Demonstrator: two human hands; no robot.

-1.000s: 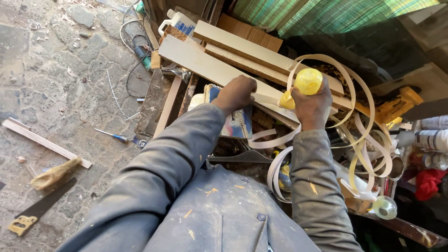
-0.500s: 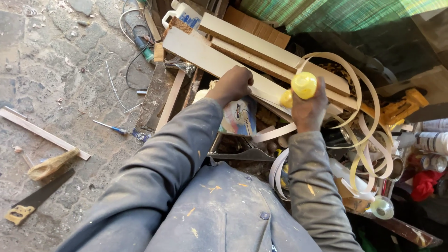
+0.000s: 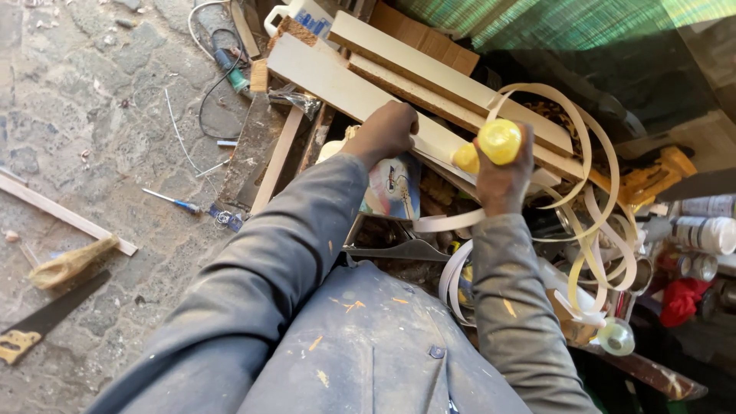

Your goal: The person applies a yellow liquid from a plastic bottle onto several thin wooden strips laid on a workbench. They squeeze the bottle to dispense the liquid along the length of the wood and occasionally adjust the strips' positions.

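Left hand: the left hand (image 3: 387,132) is pressing down on the long pale wooden board (image 3: 349,96), with the fingers curled over its near edge.
Right hand: the right hand (image 3: 502,172) is closed around a round yellow plastic bottle (image 3: 498,142), at 3 o'clock from the left hand.
Where the board is: it is lying on the messy pile of wood, near the top middle of the view.
Which way it points: its long side is running from 10 o'clock to 4 o'clock, lying flat.
Loose band: a thin cream curly strip (image 3: 590,192) is looping around the right hand.
What could go wrong: I think the strip could be catching on the bottle, or the board could be sliding off the pile if the left hand is lifting.
On the floor: a saw with a yellow handle (image 3: 31,326) is lying far off at 8 o'clock.
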